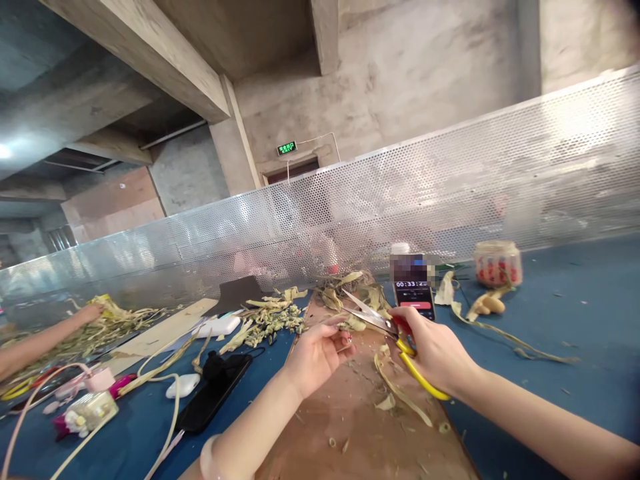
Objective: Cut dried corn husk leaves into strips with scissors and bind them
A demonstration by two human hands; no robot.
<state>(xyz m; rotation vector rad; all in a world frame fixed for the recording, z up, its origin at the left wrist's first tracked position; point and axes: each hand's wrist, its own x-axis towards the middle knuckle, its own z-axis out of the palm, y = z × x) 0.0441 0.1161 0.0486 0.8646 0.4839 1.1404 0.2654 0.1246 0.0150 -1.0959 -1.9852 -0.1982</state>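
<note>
Yellow-handled scissors (423, 379) are gripped in my right hand (435, 350). Their blades are spread and point up and left over the brown board (320, 427). My left hand (317, 353) is curled just left of the blades, thumb and finger pinched on a small piece of dried plant (354, 324). Behind the blades lies a heap of dried plant stalks and leaves (333, 297). A long dried strip (407, 397) rests on the board below the scissors, among small scraps.
A lit phone (415, 300) stands behind my right hand, with a jar (497, 263) further right. On the left are cut plant pieces (275, 320), a black phone (217, 393), a white case (183, 385) and cables. Another person's hand (90, 313) touches a plant pile. A perforated metal screen (350, 200) runs behind.
</note>
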